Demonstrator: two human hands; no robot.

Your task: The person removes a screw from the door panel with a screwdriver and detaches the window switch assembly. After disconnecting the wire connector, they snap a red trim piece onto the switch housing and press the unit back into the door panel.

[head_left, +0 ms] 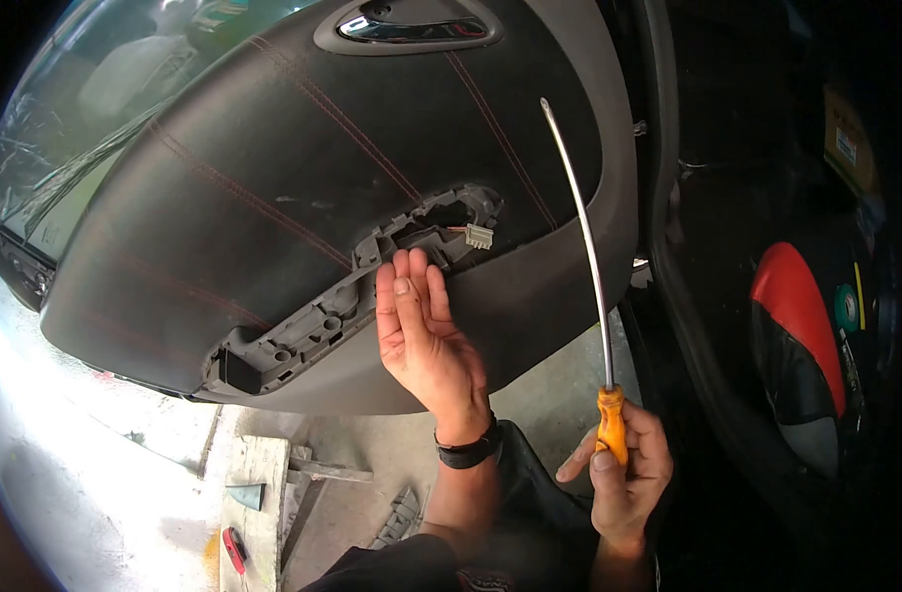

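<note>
My left hand (421, 340) is raised palm up in front of the door's armrest recess (347, 301). Its fingers are stretched out, with the thumb laid across them, and nothing shows in it. My right hand (637, 479) grips a screwdriver (589, 242) by its orange handle, the long metal shaft pointing up. The dark car door panel (214, 222) has red stitching. Beside the left fingertips, a pale wire connector (479, 236) hangs out of the opening in the recess.
A chrome door handle (412, 30) sits high on the panel. Below stands a worn wooden bench (257, 493) with a red-handled tool (235, 550). A grey trim piece (400, 518) lies on the floor. At right are a red and black seat (794, 326) and a cardboard box (850, 138).
</note>
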